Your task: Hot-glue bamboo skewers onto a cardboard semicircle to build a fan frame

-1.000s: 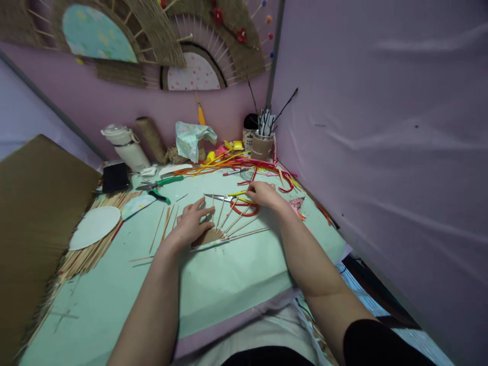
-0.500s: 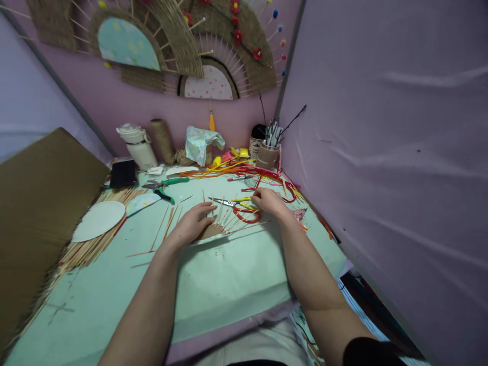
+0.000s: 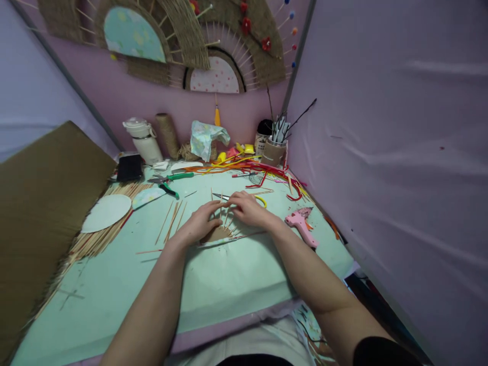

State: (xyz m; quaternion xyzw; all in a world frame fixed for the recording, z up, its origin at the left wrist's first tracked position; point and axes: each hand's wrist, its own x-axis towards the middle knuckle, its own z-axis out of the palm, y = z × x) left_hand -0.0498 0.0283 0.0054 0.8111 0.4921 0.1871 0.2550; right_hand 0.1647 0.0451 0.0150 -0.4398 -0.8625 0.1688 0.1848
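A brown cardboard half-circle (image 3: 215,235) with patterned cloth along its near edge lies on the table, thin wooden sticks (image 3: 227,221) fanning out from it. My left hand (image 3: 201,222) bends over its left side, thumb and fingers closed around its edge and a stick. Close against it, my right hand (image 3: 247,209) has its fingertips pinched at an upright stick between the two hands. Scissors (image 3: 262,201) with a yellow handle lie behind my right hand, which covers most of them.
To the right lies a pink glue gun (image 3: 303,229). Green-handled pliers (image 3: 177,177), a white oval (image 3: 109,212) and a stick bundle (image 3: 95,243) are on the left. A cardboard sheet (image 3: 46,203) leans there. Coloured pipe cleaners (image 3: 244,165) and a flask (image 3: 143,142) stand farther back.
My right hand has moved left from the scissors' handles to the sticks beside my left hand. The glue gun, hidden behind my right arm before, now shows. The view has shifted slightly.
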